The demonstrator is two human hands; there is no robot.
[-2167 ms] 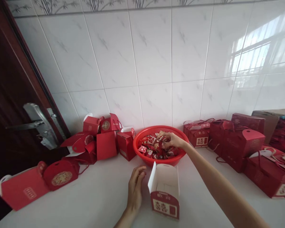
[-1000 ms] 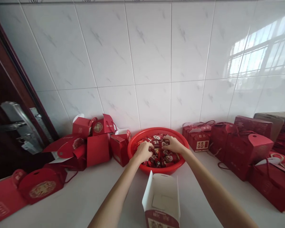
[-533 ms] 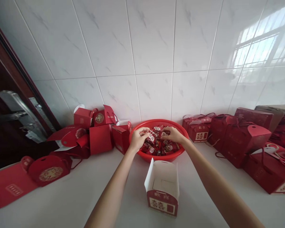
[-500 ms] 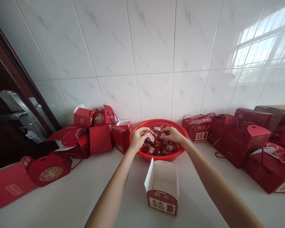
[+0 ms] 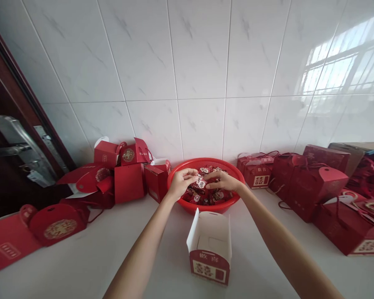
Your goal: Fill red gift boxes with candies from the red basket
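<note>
A red plastic basket (image 5: 210, 209) holds many wrapped candies (image 5: 218, 195) in red wrappers. Over its left side, my left hand (image 5: 183, 182) is closed in a pinch on a wrapped candy (image 5: 200, 182) with a white printed label. My right hand (image 5: 223, 181) is over the basket's right side, thumb and fingers apart, fingertips close to that same candy; I cannot tell if they touch it. In front of the basket stands a red and white gift box (image 5: 209, 265) with its top open and no candy visible inside.
Several folded red boxes (image 5: 129, 182) are piled at the left, with flatter ones (image 5: 59, 224) nearer me. More red boxes with cord handles (image 5: 318, 187) line the right. A tiled wall (image 5: 202, 120) rises behind, and a dark door with a metal handle (image 5: 21, 141) is at the far left.
My right hand has shifted slightly left, its fingers spreading beside the candy in my left hand. That candy now shows more plainly between the hands. The view has tilted slightly.
</note>
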